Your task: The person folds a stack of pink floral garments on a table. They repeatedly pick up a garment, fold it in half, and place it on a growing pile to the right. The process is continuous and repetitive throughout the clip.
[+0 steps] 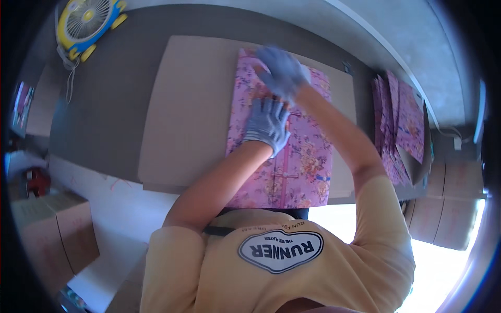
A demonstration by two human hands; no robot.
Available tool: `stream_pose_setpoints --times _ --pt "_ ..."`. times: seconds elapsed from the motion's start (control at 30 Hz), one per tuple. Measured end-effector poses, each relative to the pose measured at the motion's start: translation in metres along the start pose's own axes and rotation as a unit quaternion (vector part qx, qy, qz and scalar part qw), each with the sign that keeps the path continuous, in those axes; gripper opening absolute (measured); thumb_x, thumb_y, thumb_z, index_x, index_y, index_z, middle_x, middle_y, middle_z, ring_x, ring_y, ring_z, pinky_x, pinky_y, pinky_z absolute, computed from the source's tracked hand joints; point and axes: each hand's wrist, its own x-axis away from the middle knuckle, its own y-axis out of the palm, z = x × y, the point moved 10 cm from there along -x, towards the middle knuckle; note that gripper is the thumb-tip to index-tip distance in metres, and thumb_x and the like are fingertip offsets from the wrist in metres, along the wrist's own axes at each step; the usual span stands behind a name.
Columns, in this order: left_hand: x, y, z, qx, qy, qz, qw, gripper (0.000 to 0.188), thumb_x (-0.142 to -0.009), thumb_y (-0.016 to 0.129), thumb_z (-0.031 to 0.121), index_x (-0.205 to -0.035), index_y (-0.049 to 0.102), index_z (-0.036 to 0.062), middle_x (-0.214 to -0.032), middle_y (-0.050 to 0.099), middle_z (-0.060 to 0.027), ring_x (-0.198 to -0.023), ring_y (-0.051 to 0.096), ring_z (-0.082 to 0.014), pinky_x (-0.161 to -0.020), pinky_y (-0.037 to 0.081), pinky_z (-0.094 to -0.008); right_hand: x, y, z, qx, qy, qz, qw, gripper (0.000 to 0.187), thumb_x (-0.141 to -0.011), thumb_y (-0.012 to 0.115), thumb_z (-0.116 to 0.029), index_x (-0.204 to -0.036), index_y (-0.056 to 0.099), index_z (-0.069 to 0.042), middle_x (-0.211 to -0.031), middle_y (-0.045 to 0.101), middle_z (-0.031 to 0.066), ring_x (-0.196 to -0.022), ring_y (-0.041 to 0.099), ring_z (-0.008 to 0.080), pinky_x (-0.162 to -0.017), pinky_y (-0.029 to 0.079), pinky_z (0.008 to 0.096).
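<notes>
A flat pink floral piece (308,156), like a folded sheet or flattened bag, lies on a large brown cardboard sheet (182,104). A darker pink band runs down its middle. My left hand (267,122), in a grey-blue glove with bare fingertips, presses flat on it just left of the band, fingers stretched away from me. Farther up, over the far end of the piece, my right hand (282,73) wears a matching glove. Motion smears its fingers, so whether it holds anything is unclear.
The cardboard lies on a dark grey table (94,125). A stack of similar pink floral pieces (407,117) sits at the table's right end. At the far left stands a yellow and blue fan (86,23). Brown boxes (75,229) flank the table on both sides.
</notes>
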Motion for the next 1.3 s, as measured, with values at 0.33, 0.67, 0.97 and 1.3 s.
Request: stream_pose_setpoints --times 0.33,0.67,0.97,1.3 --pt "0.019 -0.002 0.01 0.045 -0.009 -0.104 0.993 0.055 -0.092 0.042 0.036 -0.14 0.042 0.0086 -0.149 0.032 -0.0155 -0.136 0.027 -0.0366 -0.109 0.019 -0.053 -0.118 0.161 0.033 0.03 0.083 -0.149 0.985 0.065 -0.094 0.037 -0.051 -0.143 0.035 -0.009 -0.149 0.032 0.0173 -0.138 0.03 0.0327 -0.113 0.025 0.0436" --pt "0.128 -0.006 0.076 0.097 0.025 -0.014 0.995 0.066 -0.087 0.048 0.043 -0.139 0.042 0.0022 -0.148 0.025 -0.029 -0.138 0.021 -0.0443 -0.109 0.016 -0.0583 -0.026 0.177 -0.084 -0.204 -0.005 -0.395 0.896 0.062 -0.088 0.048 -0.051 -0.138 0.04 -0.017 -0.144 0.037 0.0138 -0.133 0.034 0.0322 -0.108 0.029 0.0477" --pt "0.129 0.004 0.075 0.189 0.023 0.069 0.979 0.06 -0.09 0.038 0.043 -0.138 0.042 0.0065 -0.148 0.028 -0.0282 -0.139 0.023 -0.0435 -0.113 0.016 -0.0564 0.108 0.06 -0.3 -0.226 -0.355 -0.169 0.891 0.07 -0.084 0.053 -0.057 -0.14 0.041 -0.017 -0.146 0.036 0.0174 -0.137 0.03 0.0345 -0.111 0.022 0.0522" --pt "0.104 -0.017 0.045 0.31 0.067 0.035 0.948 0.034 -0.081 0.06 0.03 -0.106 0.061 0.0062 -0.118 0.056 -0.018 -0.107 0.053 -0.0333 -0.089 0.043 -0.0464 0.162 -0.088 -0.164 -0.284 -0.027 -0.012 0.958 0.045 -0.085 0.063 -0.028 -0.125 0.056 -0.008 -0.125 0.055 0.0158 -0.106 0.056 0.0336 -0.088 0.044 0.043"
